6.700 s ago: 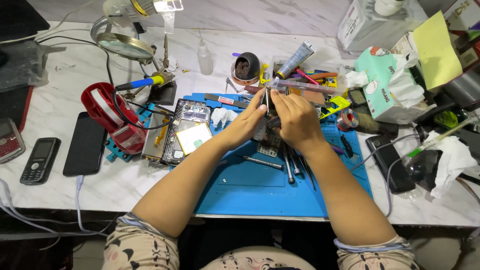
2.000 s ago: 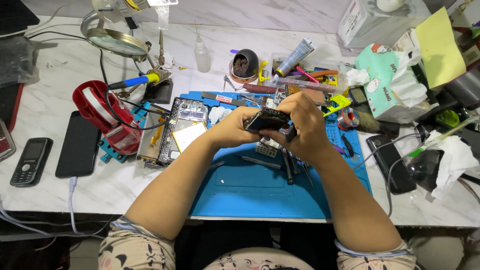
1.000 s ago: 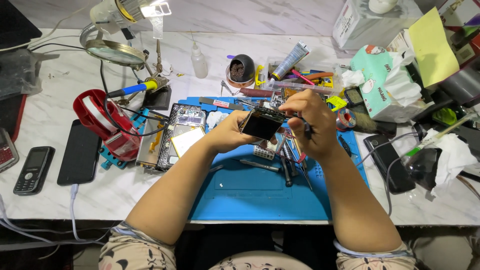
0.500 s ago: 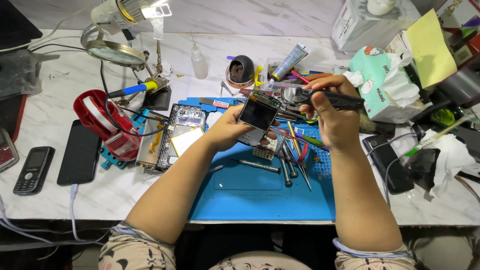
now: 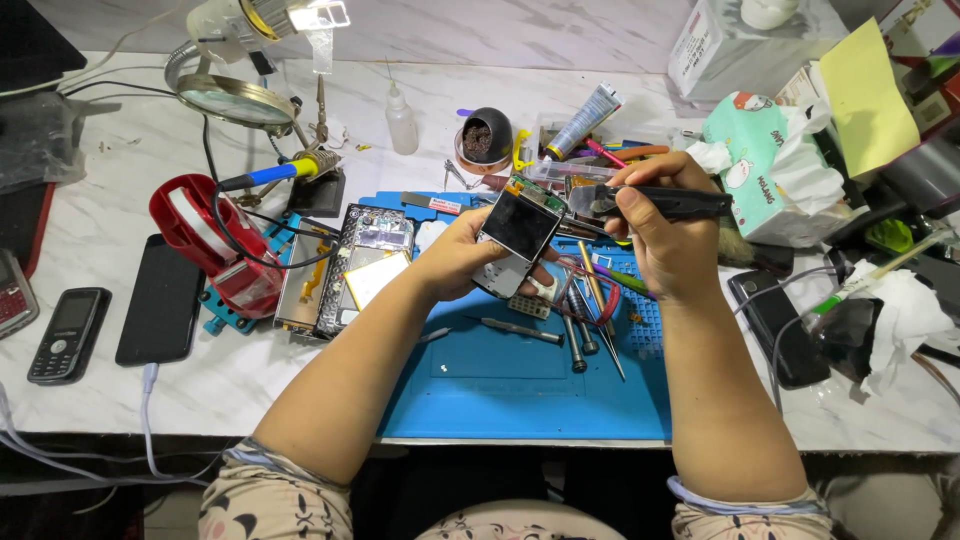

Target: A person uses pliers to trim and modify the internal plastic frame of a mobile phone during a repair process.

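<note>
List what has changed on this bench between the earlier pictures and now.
The hands have separated. The left hand now holds the small phone board alone, screen tilted up. The right hand has let go of it, moved right and taken up a dark tool. The blue mat, red tape holder and phones at left stayed put.

A blue work mat [image 5: 500, 385] is laid over a white marble-veined table [image 5: 200, 380]. A red tape dispenser [image 5: 205, 240] with a white roll is seen beside a black smartphone [image 5: 160, 312]. A blue-and-yellow handle is borne by the soldering iron [image 5: 275, 172]. A mint-green tissue pack [image 5: 765, 165] printed with a cartoon figure and a yellow sheet [image 5: 865, 100] are seen. A black tool [image 5: 670, 203] and a dark-screened phone board [image 5: 515, 232] are held.
</note>
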